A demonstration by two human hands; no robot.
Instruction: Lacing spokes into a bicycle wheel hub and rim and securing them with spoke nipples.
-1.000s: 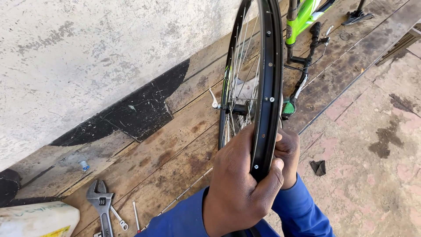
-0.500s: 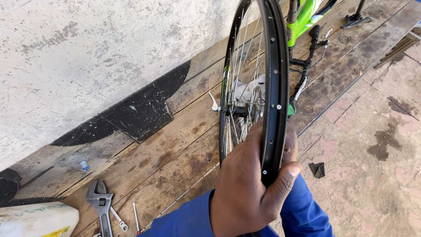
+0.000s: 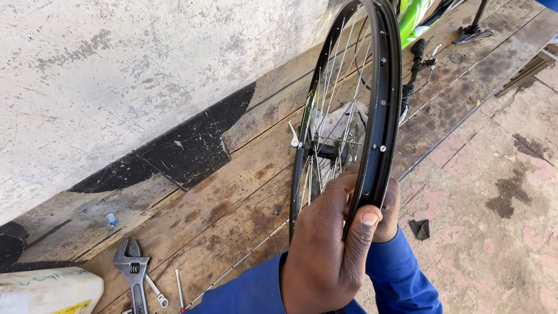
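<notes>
Our left hand (image 3: 325,250) has slid round the black wheel rim (image 3: 381,116), thumb now pressed over its edge; our right hand (image 3: 388,209) grips behind. We hold it upright above the wooden floor (image 3: 232,203), wrench (image 3: 133,273) well apart.

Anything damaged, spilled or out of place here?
The wheel held by the left hand and right hand has a bare rim, no tyre. An adjustable wrench and small tools lie loose on the stained planks. Nothing looks broken.
</notes>
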